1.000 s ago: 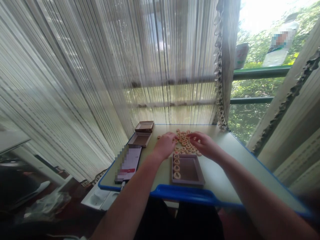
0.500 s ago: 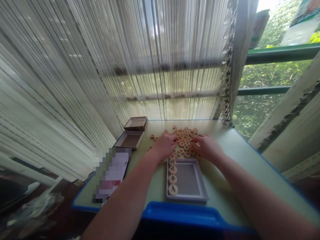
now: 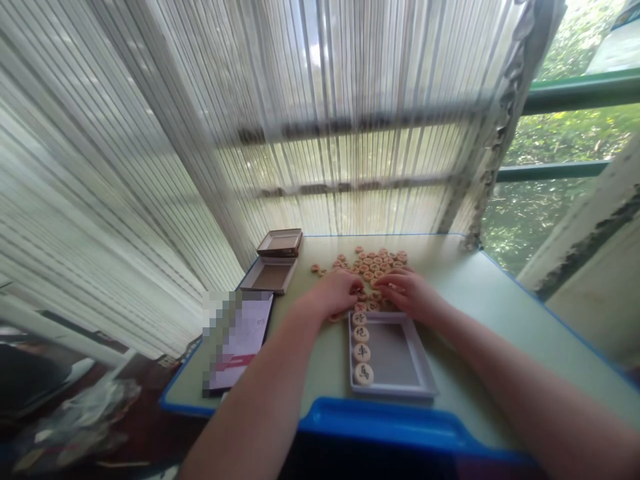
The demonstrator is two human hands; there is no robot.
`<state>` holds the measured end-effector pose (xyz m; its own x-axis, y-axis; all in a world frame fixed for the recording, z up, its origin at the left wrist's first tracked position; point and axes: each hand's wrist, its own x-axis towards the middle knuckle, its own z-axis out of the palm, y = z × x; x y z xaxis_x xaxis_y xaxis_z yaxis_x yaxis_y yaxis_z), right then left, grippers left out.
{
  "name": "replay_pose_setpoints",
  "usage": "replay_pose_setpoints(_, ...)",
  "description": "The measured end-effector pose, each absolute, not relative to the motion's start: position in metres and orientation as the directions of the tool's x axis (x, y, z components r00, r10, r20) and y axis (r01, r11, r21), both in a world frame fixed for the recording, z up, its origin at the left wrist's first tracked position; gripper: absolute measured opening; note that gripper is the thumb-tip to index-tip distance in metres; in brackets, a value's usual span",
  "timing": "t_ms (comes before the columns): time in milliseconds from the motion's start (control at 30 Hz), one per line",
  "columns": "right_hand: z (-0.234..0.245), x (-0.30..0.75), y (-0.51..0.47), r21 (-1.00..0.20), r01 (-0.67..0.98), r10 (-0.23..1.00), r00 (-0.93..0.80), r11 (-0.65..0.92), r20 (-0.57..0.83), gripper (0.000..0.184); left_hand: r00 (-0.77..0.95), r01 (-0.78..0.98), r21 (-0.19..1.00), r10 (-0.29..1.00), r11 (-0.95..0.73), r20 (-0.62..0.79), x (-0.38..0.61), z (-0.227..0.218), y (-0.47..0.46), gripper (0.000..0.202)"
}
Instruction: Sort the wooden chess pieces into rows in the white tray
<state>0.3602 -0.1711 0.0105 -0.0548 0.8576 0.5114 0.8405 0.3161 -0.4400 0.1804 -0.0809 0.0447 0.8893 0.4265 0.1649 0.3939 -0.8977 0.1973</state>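
Loose round wooden xiangqi pieces (image 3: 375, 260) with painted characters lie in a cluster on the table. At the cluster's near left, my left hand (image 3: 340, 292) is closed, its fingertips at a xiangqi piece (image 3: 361, 296). On the right, my right hand (image 3: 407, 293) has its fingers stretched over the near pieces, thumb apart. Its palm hides some of them. Just in front of my hands is a shallow pale tray (image 3: 429, 363). Along its left side runs a column of pieces with black characters, among them a horse piece (image 3: 364, 374).
Two shallow open boxes, a brown one (image 3: 280, 241) and a paler one (image 3: 289, 283), stand at the table's far left. A partly blurred flat dark-edged thing (image 3: 245, 333) lies nearer. A blue edge (image 3: 385, 417) borders the front. String curtains (image 3: 350, 167) hang behind the table.
The view has shifted slightly, so the table appears further right. Both hands have come closer together at the near side of the cluster. The column in the tray looks the same.
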Motion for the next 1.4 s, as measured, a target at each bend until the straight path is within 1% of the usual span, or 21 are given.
replay_pose_setpoints(100,0.01,0.364,-0.172,-0.429,0.853,0.855,-0.039,0.299,0.517,0.022,0.892,0.393,0.24,0.431,-0.888,0.135,0.181,0.042,-0.077,0.023)
replay_pose_setpoints(267,0.005,0.364,-0.17,-0.349,0.884,0.851,-0.094,0.309,0.517,0.023,0.894,0.394,0.263,0.434,-0.881,0.114,0.181,0.041,-0.074,0.026)
replay_pose_setpoints(367,0.001,0.363,-0.168,-0.315,0.897,0.849,-0.111,0.309,0.517,0.022,0.882,0.412,0.316,0.461,-0.855,0.096,0.181,0.043,-0.076,0.027)
replay_pose_setpoints(433,0.002,0.361,-0.169,-0.317,0.895,0.84,-0.105,0.312,0.532,0.022,0.876,0.406,0.358,0.47,-0.841,0.11,0.181,0.045,-0.078,0.028)
replay_pose_setpoints(533,0.007,0.357,-0.172,-0.357,0.881,0.831,-0.068,0.309,0.551,0.02,0.871,0.364,0.442,0.468,-0.82,0.151,0.182,0.048,-0.083,0.029)
replay_pose_setpoints(733,0.017,0.35,-0.181,-0.51,0.801,0.844,0.011,0.314,0.537,0.018,0.866,0.296,0.643,0.483,-0.706,0.132,0.183,0.047,-0.088,0.027)
replay_pose_setpoints(867,0.022,0.347,-0.186,-0.549,0.777,0.848,0.037,0.308,0.528,0.021,0.847,0.241,0.775,0.516,-0.585,0.126,0.183,0.048,-0.09,0.028)
replay_pose_setpoints(933,0.026,0.346,-0.188,-0.551,0.779,0.845,0.052,0.299,0.532,0.022,0.838,0.248,0.805,0.537,-0.539,0.101,0.181,0.051,-0.092,0.031)
replay_pose_setpoints(1000,0.03,0.345,-0.191,-0.536,0.791,0.845,0.046,0.295,0.533,0.022,0.835,0.281,0.786,0.544,-0.55,0.081,0.178,0.054,-0.092,0.032)
replay_pose_setpoints(1033,0.031,0.344,-0.193,-0.519,0.8,0.851,0.02,0.301,0.524,0.021,0.83,0.312,0.753,0.552,-0.58,0.081,0.177,0.055,-0.092,0.032)
replay_pose_setpoints(1133,0.036,0.342,-0.199,-0.429,0.833,0.879,-0.135,0.351,0.458,0.016,0.802,0.419,0.591,0.586,-0.689,0.115,0.173,0.06,-0.092,0.028)
replay_pose_setpoints(1200,0.038,0.339,-0.202,-0.355,0.853,0.883,-0.225,0.383,0.411,0.013,0.808,0.445,0.511,0.576,-0.736,0.125,0.172,0.062,-0.093,0.026)
replay_pose_setpoints(1300,0.038,0.336,-0.205,-0.261,0.873,0.877,-0.302,0.413,0.374,0.011,0.837,0.45,0.459,0.541,-0.766,0.083,0.173,0.063,-0.097,0.023)
replay_pose_setpoints(1400,0.037,0.336,-0.204,-0.246,0.863,0.875,-0.353,0.441,0.332,0.006,0.839,0.467,0.409,0.539,-0.784,0.075,0.176,0.062,-0.099,0.024)
